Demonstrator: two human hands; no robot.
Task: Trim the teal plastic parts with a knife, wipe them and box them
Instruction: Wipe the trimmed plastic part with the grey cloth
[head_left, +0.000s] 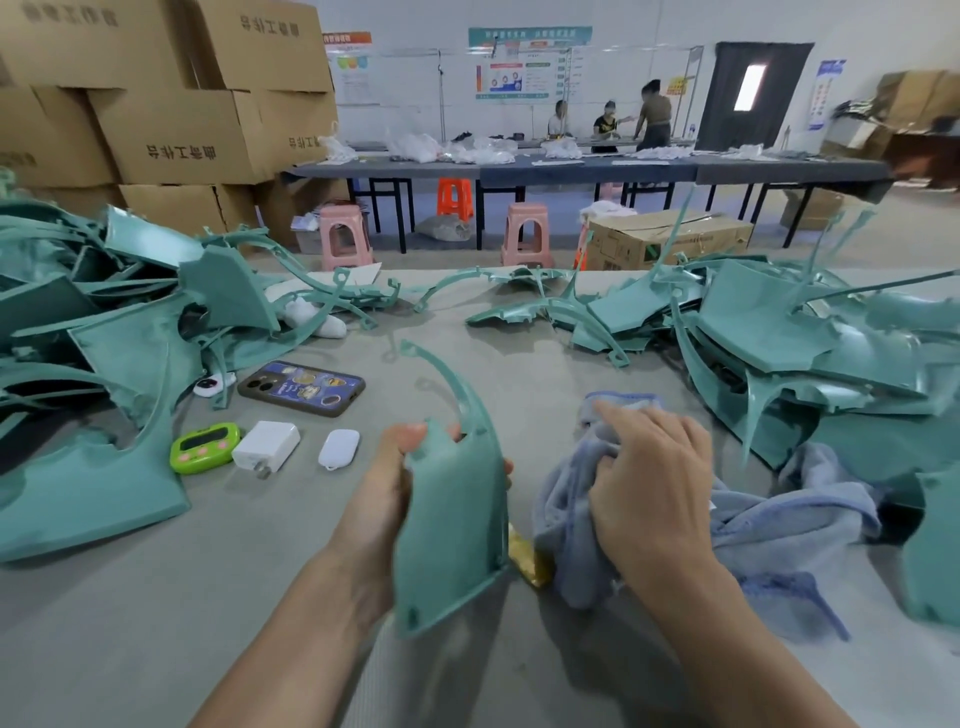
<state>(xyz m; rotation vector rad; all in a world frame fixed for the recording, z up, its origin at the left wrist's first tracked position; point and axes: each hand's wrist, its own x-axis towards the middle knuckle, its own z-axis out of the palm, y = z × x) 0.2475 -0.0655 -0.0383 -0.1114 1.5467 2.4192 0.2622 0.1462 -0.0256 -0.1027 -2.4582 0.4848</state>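
My left hand (387, 483) grips a teal plastic part (452, 525) upright over the grey table, thumb on its top edge; a thin curved arm of the part rises away from me. My right hand (649, 478) is curled into a blue-grey towel (769, 519) that lies bunched just right of the part. A yellow object (527, 558), perhaps the knife handle, peeks out between part and towel. Heaps of teal parts lie at the left (104, 322) and at the right (789, 332).
A phone (301, 387), a green timer (205, 447), a white charger (266, 446) and a small white case (338, 449) lie left of my hands. Cardboard boxes (171, 119) are stacked at the back left. Stools, long tables and three people stand beyond.
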